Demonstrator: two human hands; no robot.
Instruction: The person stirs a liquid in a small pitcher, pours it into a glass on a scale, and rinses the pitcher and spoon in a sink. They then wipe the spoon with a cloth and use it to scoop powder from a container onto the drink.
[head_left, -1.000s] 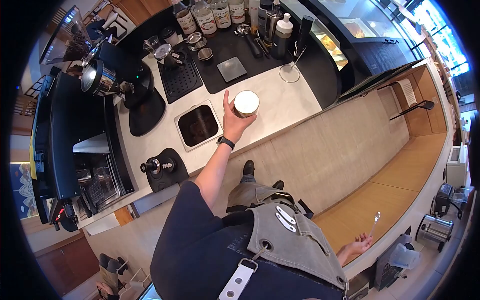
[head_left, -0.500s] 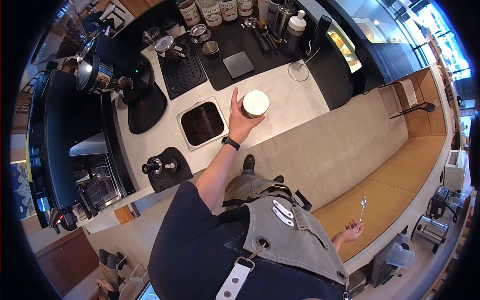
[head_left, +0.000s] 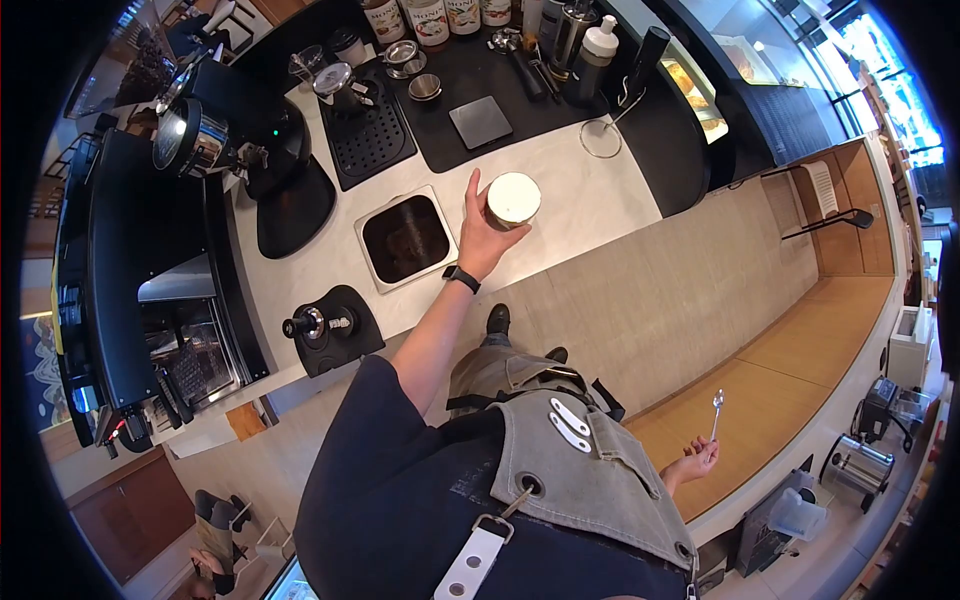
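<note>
Cup with a white top, at the pale counter; cannot tell if it is resting or just lifted. Left hand wraps its near side, fingers clamped on the wall, one finger sticking up free. It is probably light, with thin walls that give if squeezed and spill if tipped, so hold it mid-wall and upright. A square bin is sunk in the counter just beside it, and a black mat lies beyond. Right hand is well apart, over the wooden bench, fingers pinched on a spoon that points up.
</note>
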